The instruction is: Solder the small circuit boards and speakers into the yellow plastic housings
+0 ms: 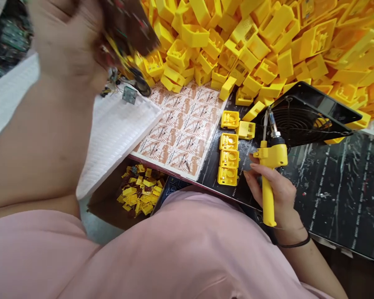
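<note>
My left hand (70,45), large and smeared by motion at the upper left, is closed around a brown circuit board (131,27) with thin wires. Small parts hang below it: a dark round piece (140,81) and a little greenish board (129,95). My right hand (279,187) is wrapped round the handle of a yellow soldering gun (269,178), its metal tip pointing away from me. Left of that hand stand several open yellow plastic cases (229,158) in a column, one more case (246,130) beside them.
Yellow cases (246,50) are heaped across the back. A black fan guard (299,118) stands by the soldering tip. A printed sheet (180,128) covers part of the black bench mat (339,199). White foam (112,133) lies left, above a box (104,207) of yellow scraps.
</note>
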Available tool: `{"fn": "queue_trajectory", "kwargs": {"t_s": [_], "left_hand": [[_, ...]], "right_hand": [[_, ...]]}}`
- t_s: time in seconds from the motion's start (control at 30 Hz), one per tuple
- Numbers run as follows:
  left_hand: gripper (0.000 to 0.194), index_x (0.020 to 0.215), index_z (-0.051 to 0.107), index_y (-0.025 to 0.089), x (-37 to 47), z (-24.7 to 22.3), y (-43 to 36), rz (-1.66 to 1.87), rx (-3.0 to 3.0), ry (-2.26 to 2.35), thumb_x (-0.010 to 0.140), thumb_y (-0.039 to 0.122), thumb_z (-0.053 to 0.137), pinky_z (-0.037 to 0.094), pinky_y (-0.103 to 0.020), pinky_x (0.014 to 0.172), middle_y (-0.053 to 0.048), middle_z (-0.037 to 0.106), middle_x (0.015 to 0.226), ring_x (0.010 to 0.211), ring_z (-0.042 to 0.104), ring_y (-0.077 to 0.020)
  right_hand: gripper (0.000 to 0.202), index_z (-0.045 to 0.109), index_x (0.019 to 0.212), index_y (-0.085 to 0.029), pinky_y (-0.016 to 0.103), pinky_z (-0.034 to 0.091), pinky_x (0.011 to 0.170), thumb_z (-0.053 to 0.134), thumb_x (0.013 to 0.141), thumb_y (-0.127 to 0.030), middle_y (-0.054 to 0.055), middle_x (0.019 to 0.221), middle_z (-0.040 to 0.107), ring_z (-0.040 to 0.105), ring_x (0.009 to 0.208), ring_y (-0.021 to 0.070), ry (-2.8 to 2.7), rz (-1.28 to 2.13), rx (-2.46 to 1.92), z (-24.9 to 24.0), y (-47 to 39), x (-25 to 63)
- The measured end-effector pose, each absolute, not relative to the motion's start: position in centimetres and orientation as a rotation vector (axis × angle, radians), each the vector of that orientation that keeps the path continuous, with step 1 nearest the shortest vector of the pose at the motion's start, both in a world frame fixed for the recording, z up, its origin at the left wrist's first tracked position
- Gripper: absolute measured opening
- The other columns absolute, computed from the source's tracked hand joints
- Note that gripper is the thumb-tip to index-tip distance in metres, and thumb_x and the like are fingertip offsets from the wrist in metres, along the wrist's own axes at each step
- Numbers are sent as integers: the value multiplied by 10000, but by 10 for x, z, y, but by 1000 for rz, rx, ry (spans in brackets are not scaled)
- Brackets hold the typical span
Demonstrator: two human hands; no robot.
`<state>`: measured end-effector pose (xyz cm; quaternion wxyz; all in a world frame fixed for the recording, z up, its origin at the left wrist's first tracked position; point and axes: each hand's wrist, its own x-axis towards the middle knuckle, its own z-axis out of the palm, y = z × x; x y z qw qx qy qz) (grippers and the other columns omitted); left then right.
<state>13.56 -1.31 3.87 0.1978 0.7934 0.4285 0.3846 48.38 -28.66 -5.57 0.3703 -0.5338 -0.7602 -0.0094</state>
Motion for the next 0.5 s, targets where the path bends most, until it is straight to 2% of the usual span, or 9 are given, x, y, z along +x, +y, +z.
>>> {"fn": "queue_trajectory", "kwargs": {"t_s": [0.03, 0.07, 0.1, 0.17, 0.2, 0.27, 0.3, 0.4, 0.5], "left_hand": [[619, 1028, 653, 201, 147, 35, -22, 1138, 1955, 1116, 876, 801, 653, 606, -331, 720, 74, 727, 926, 1054, 660, -169], [612, 1057, 702, 217, 159, 30, -31, 1070, 1808, 1097, 789, 761, 779, 616, -363, 716, 75, 766, 955, 939, 668, -159], [612, 1045, 740, 224, 170, 25, -39, 1007, 1748, 1127, 739, 748, 823, 621, -408, 714, 53, 791, 950, 850, 669, -165], [580, 978, 789, 223, 188, 18, -51, 789, 1855, 1218, 719, 742, 819, 629, -506, 838, -6, 820, 1031, 870, 703, -218], [548, 937, 800, 215, 195, 16, -55, 729, 1971, 1258, 739, 725, 791, 610, -543, 945, -38, 815, 1127, 965, 727, -261], [448, 915, 812, 205, 206, 18, -62, 667, 2180, 1269, 789, 630, 751, 530, -525, 1134, -67, 766, 1311, 1191, 709, -304], [404, 940, 815, 196, 211, 21, -65, 677, 2217, 1235, 811, 571, 740, 515, -499, 1163, -77, 760, 1326, 1234, 703, -301], [342, 1012, 798, 154, 217, 33, -71, 744, 2069, 1051, 838, 445, 750, 586, -453, 1069, -90, 822, 1140, 1113, 763, -263], [409, 1050, 743, 148, 214, 45, -67, 695, 1946, 906, 830, 489, 786, 555, -468, 1061, -60, 819, 1133, 1076, 752, -219]], "right_hand": [[392, 648, 1250, -240, 282, 691, 752, 767, 898, -116, 33, 1033, 826, 821, 932, 229, -1950, -24, -1370, -55, -286, 483], [398, 649, 1255, -243, 279, 690, 758, 770, 897, -119, 37, 1058, 826, 821, 925, 224, -1948, -23, -1372, -55, -286, 483], [407, 650, 1265, -250, 276, 686, 760, 770, 897, -124, 38, 1077, 826, 821, 909, 217, -1946, -19, -1373, -54, -286, 483], [435, 649, 1291, -265, 272, 678, 757, 778, 895, -140, 35, 1102, 824, 819, 883, 206, -1950, 4, -1374, -54, -287, 485], [448, 648, 1298, -271, 272, 673, 750, 790, 890, -154, 36, 1111, 823, 817, 873, 204, -1960, 14, -1372, -53, -288, 487], [469, 646, 1298, -273, 285, 663, 744, 828, 872, -204, 48, 1131, 819, 809, 852, 203, -1998, 21, -1358, -53, -289, 490], [481, 640, 1296, -278, 295, 658, 743, 846, 863, -239, 51, 1130, 818, 805, 849, 205, -2022, 21, -1347, -52, -289, 492], [479, 608, 1288, -291, 340, 642, 764, 844, 874, -340, 41, 1069, 810, 791, 876, 221, -2106, 54, -1292, -51, -289, 495], [384, 594, 1261, -277, 337, 606, 717, 775, 936, -372, 16, 930, 769, 758, 809, 212, -2183, 130, -1247, -54, -287, 490]]}}
